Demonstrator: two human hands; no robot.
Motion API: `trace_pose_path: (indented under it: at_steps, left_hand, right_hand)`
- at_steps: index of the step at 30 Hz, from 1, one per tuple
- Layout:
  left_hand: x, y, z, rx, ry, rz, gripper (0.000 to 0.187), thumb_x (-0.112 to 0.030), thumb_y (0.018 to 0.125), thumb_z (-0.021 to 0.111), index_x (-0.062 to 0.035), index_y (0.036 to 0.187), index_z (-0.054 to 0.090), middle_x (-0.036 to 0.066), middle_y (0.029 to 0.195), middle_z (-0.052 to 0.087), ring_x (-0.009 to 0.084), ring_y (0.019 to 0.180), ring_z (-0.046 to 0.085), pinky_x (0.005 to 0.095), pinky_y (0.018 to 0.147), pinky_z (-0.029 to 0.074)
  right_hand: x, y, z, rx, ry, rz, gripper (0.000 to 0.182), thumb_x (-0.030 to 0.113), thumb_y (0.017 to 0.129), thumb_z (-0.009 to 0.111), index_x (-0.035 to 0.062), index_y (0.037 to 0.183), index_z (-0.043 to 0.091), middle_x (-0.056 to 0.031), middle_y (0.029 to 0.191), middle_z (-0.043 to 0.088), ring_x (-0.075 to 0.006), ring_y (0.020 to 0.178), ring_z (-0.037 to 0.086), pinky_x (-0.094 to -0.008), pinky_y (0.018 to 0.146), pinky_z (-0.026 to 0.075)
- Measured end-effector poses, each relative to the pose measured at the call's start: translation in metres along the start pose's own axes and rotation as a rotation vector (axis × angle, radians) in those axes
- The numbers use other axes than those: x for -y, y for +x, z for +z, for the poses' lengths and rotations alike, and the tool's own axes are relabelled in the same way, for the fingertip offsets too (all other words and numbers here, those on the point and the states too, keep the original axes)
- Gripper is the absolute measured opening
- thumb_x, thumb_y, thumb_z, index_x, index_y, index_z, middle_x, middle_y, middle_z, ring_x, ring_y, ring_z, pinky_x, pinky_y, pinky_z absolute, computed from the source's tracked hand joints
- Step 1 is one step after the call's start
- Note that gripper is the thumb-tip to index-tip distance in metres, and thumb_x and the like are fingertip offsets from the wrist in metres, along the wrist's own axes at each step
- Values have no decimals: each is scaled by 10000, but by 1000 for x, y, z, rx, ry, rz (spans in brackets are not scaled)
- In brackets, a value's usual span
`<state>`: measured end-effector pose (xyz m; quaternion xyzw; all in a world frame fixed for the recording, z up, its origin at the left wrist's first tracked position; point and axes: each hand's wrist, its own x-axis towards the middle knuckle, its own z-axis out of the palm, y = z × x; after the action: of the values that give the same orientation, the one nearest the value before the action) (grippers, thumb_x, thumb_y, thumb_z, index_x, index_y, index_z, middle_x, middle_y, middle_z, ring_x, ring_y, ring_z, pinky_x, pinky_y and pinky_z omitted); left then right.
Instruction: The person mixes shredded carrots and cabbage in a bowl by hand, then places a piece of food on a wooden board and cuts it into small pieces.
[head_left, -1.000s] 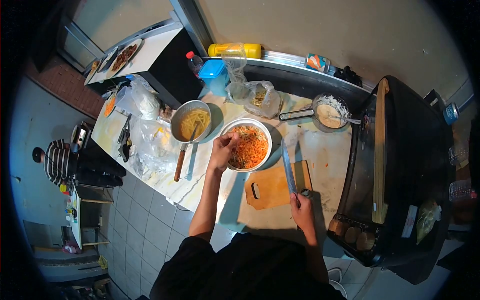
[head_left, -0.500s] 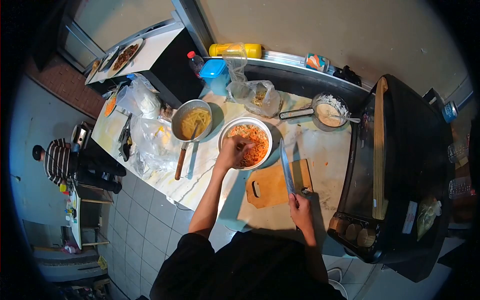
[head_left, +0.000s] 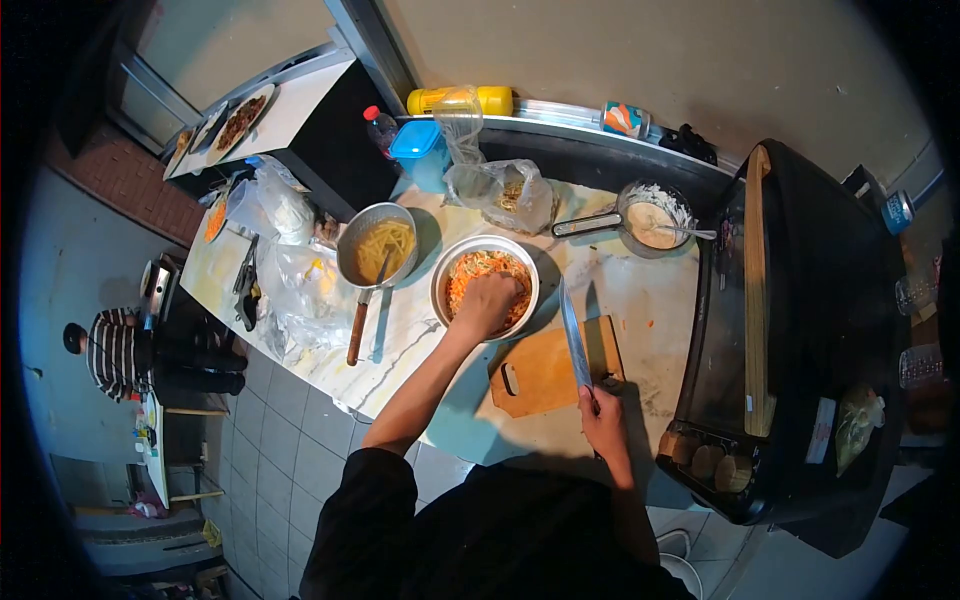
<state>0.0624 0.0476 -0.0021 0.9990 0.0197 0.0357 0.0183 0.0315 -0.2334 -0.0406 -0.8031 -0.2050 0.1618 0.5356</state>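
My left hand (head_left: 490, 302) is down in a white bowl (head_left: 438, 312) of shredded orange and pale vegetables (head_left: 480, 264). Its fingers are curled into the shreds and their tips are hidden. A long-bladed kitchen knife (head_left: 574, 335) is in my right hand (head_left: 603, 422), closed round the handle, with the blade pointing away from me. Under the blade lies a wooden cutting board (head_left: 540, 372) with a slot handle. To the left of the bowl stands a saucepan (head_left: 350, 245) with pale strips in liquid and a utensil in it.
A small pan (head_left: 655, 222) with pale batter and a spoon sits at the back right. Behind the bowl are a plastic bag (head_left: 530, 205) and a blue-lidded container (head_left: 420, 155). A large black appliance (head_left: 820, 300) borders the right side. Far left stands another person (head_left: 115, 355).
My left hand has lowered into the bowl and moved slightly right, fingers now among the shreds. The right hand still holds the knife in nearly the same place. The view has shifted a little.
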Motion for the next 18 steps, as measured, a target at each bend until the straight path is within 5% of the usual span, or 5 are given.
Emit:
trace_pose_path:
  at_steps: [13, 18]
  left_hand:
    - [9, -7, -2, -102, -175, -73, 55, -82, 773, 626, -77, 815, 662, 133, 798, 643, 320, 700, 647, 434, 593, 498]
    - [22, -9, -17, -230, -546, -177, 62, -97, 831, 634, -49, 867, 650, 145, 794, 665, 340, 726, 641, 420, 629, 488]
  right_hand:
    - [2, -1, 1, -1, 17, -21, 318, 196, 960, 530, -17, 724, 521, -95, 540, 454, -149, 466, 453, -332, 465, 333]
    - [2, -3, 0, -20, -3, -35, 309, 190, 952, 537, -21, 727, 531, -112, 545, 464, -169, 472, 457, -342, 471, 337]
